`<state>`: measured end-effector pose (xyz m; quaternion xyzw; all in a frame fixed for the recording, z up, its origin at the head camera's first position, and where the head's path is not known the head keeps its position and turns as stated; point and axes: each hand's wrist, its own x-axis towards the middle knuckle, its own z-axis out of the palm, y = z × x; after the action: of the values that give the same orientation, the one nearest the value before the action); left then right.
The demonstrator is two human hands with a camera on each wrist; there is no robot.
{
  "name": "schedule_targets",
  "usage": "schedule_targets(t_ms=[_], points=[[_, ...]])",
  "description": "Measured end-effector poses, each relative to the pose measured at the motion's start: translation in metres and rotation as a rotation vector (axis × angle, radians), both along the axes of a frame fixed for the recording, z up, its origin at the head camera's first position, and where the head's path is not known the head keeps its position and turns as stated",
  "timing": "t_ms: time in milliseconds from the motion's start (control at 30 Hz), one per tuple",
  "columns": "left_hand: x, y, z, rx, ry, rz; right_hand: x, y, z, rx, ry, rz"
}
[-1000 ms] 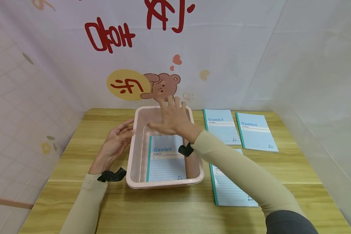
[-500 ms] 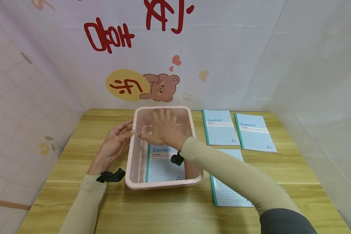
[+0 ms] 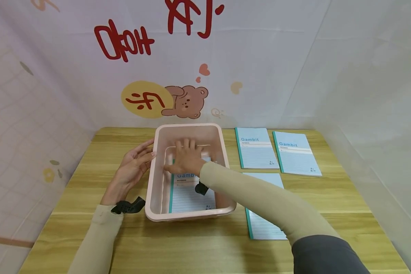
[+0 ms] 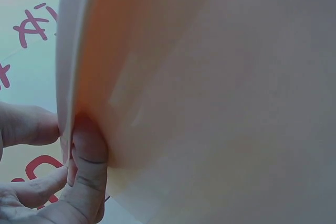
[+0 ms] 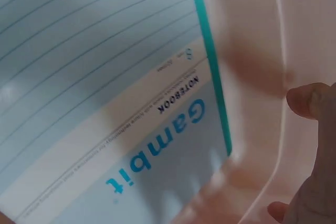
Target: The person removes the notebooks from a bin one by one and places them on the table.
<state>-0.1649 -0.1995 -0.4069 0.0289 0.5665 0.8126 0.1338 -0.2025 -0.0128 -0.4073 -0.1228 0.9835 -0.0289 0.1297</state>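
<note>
A pale pink plastic basin point(image 3: 150, 190) sits on the table with a light-blue notebook point(image 3: 191, 196) marked "Gambit" flat on its floor. My left hand point(image 3: 134, 165) pinches the basin's left rim. The left wrist view shows the rim point(image 4: 71, 61) between thumb and fingers. Inside the basin, my right hand point(image 3: 186, 158) is spread, fingers straight, over the notebook's top end and the far floor. The right wrist view shows the notebook point(image 5: 105, 87) beside the basin wall, its green spine toward my thumb point(image 5: 307, 100); nothing is in this hand's grip.
To the basin's right lie more matching notebooks: one at the back point(image 3: 257, 148), another farther right point(image 3: 297, 154), and a nearer one point(image 3: 265, 224) partly under my right forearm. A white printed cloth point(image 3: 260, 57) hangs behind the wooden table point(image 3: 185, 247).
My right hand has come down from above the basin's far rim into it and toward me, still spread. The left hand keeps its hold on the rim; the notebooks stay in place.
</note>
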Motion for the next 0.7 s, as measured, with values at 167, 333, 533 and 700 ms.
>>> schedule_targets(t_ms=[167, 333, 533, 700], points=[[-0.001, 0.001, -0.001, 0.005, 0.006, -0.008, -0.002, -0.001, -0.005, 0.001, -0.070, -0.018], [-0.002, 0.001, -0.001, -0.001, 0.014, -0.011, -0.004, -0.001, -0.012, -0.004, -0.102, -0.005], [-0.001, -0.001, -0.002, 0.001, 0.015, -0.010, -0.010, -0.005, -0.031, 0.044, -0.211, -0.005], [-0.002, 0.000, -0.003, 0.004, 0.029, -0.013, -0.014, -0.010, -0.039, 0.140, -0.260, 0.004]])
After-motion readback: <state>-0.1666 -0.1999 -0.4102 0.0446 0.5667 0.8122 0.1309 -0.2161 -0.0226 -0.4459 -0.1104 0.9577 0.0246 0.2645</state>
